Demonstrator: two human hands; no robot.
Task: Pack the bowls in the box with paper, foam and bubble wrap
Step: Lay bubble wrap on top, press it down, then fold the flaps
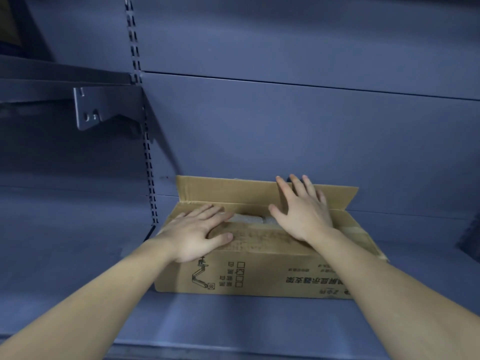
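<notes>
A grey-blue metal shelf (78,255) is seen, closed behind by a back panel (285,126) of the same colour. A slotted upright (148,162) runs down the panel on the left. A bracket (104,110) is hooked into it and carries an upper shelf (52,74) at the top left. A dark object (470,237) is cut off at the right edge and cannot be made out.

A cardboard box (259,276) is set on the shelf toward its back edge, just to the right of the upright, with printed characters shown upside down on its near side. Its rear flap (228,190) is raised and leans against the back panel. Its near flap (259,239) is folded down over the top. Between the two flaps a narrow gap is left, in which pale bubble wrap (246,219) can be seen; what lies under it is hidden.

The left hand (197,235) is laid flat on the left end of the box top, fingers straight and close together, the thumb stretched along the near flap, and nothing is gripped. The right hand (304,211) is held over the middle of the box with its fingers straight and spread, their tips set against the raised rear flap and reaching its top edge. The gap with the wrap lies between the two hands.
</notes>
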